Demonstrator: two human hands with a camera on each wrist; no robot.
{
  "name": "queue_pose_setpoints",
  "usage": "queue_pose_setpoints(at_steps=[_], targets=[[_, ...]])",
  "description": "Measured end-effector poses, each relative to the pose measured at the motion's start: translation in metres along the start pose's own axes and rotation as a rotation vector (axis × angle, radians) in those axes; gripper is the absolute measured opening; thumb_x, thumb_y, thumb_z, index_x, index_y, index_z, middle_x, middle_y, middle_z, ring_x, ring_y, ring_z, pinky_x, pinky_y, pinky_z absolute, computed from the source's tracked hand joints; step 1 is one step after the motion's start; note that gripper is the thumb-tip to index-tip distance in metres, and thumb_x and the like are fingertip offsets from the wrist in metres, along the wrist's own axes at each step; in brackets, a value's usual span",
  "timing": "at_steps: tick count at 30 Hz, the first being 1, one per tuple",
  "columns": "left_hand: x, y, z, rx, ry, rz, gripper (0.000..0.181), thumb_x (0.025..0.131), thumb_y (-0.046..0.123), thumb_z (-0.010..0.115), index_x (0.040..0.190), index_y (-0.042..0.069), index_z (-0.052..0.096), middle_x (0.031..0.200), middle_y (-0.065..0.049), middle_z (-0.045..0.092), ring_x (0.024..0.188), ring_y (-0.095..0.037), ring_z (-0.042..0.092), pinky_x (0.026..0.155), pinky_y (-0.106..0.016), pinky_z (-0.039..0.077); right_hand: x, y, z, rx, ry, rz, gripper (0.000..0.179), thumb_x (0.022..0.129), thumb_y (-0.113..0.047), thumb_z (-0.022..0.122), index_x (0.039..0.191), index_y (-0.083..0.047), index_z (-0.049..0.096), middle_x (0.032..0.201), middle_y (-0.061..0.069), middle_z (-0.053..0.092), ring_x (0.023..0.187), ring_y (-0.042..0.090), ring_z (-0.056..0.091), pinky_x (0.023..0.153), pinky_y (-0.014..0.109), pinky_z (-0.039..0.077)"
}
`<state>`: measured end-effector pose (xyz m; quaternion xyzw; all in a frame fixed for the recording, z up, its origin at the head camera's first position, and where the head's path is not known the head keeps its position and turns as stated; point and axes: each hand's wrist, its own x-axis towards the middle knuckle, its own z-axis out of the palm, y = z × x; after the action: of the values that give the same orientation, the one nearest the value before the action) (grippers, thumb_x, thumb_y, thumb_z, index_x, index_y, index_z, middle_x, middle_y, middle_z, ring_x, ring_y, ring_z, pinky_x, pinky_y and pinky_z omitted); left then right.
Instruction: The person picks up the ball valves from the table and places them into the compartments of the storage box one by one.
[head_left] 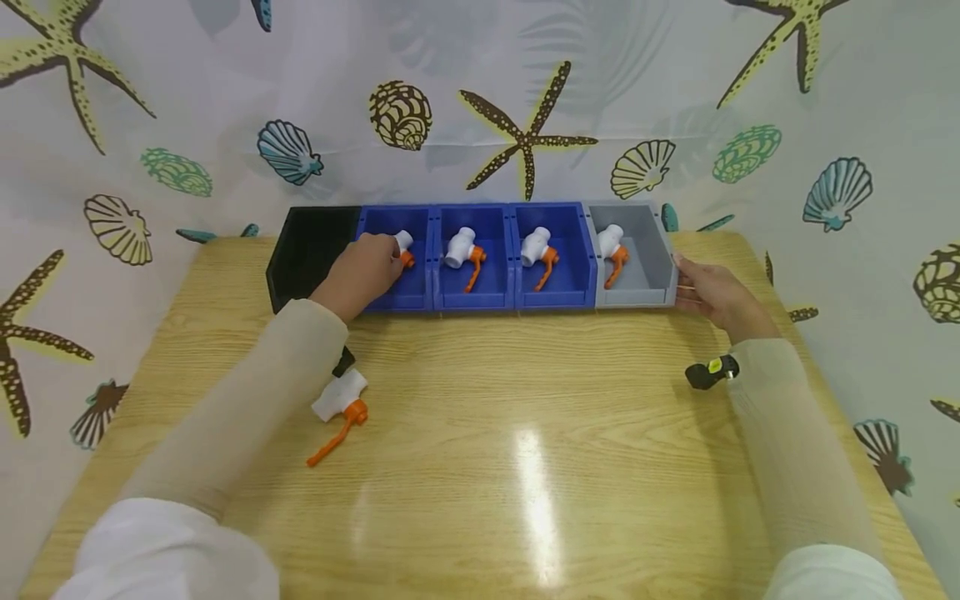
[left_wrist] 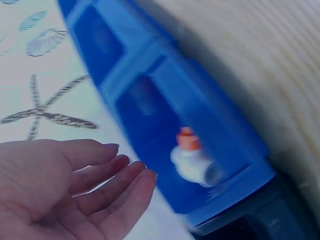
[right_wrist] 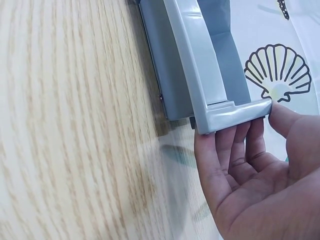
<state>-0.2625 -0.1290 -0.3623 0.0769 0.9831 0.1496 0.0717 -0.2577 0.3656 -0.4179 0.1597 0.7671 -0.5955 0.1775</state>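
My left hand (head_left: 362, 271) is over the leftmost blue bin (head_left: 401, 298), beside a white ball valve (left_wrist: 192, 165) with an orange handle. In the left wrist view its fingers are loosely bent with nothing between them, apart from the valve. At the row's right end, my right hand (head_left: 716, 292) holds the side of the grey bin (right_wrist: 235, 116), thumb at the rim and fingers beneath it. Similar valves lie in the middle blue bin (head_left: 465, 250), the right blue bin (head_left: 538, 250) and the grey bin.
A black bin (head_left: 311, 250) ends the row at the left. Another white valve with an orange handle (head_left: 341, 396) lies on the wooden table (head_left: 525, 375), near my left forearm. A cloth printed with shells and starfish (head_left: 450, 50) hangs behind the bins.
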Motion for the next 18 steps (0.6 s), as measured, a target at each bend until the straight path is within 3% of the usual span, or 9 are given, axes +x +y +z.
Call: queue_pose_setpoints(at_steps=[8, 13, 18], targets=[[-0.048, 0.002, -0.024, 0.025, 0.008, 0.053, 0.023, 0.094, 0.023, 0.056, 0.106, 0.005, 0.062, 0.089, -0.010, 0.060, 0.068, -0.024, 0.053, 0.058, -0.032, 0.043, 0.000, 0.000, 0.003, -0.031, 0.011, -0.002, 0.086, 0.087, -0.058, 0.045, 0.146, -0.001, 0.022, 0.117, 0.004, 0.045, 0.087, 0.003, 0.057, 0.085, 0.025, 0.047], [-0.080, -0.011, -0.028, 0.056, 0.010, 0.072, 0.027, 0.093, 0.022, 0.058, 0.113, 0.004, 0.062, 0.102, -0.012, 0.063, 0.073, -0.023, 0.054, 0.063, -0.036, 0.048, 0.001, 0.000, 0.004, -0.044, 0.030, 0.006, 0.086, 0.086, -0.059, 0.046, 0.146, -0.003, 0.023, 0.116, 0.004, 0.046, 0.087, 0.003, 0.057, 0.085, 0.026, 0.047], [-0.105, -0.028, -0.025, 0.055, 0.005, 0.066, 0.027, 0.093, 0.021, 0.058, 0.112, 0.002, 0.062, 0.104, -0.014, 0.063, 0.079, -0.026, 0.059, 0.071, -0.042, 0.050, 0.001, -0.001, 0.004, -0.064, 0.035, 0.009, 0.086, 0.086, -0.061, 0.044, 0.147, -0.004, 0.023, 0.120, 0.005, 0.043, 0.092, 0.006, 0.054, 0.084, 0.024, 0.047]])
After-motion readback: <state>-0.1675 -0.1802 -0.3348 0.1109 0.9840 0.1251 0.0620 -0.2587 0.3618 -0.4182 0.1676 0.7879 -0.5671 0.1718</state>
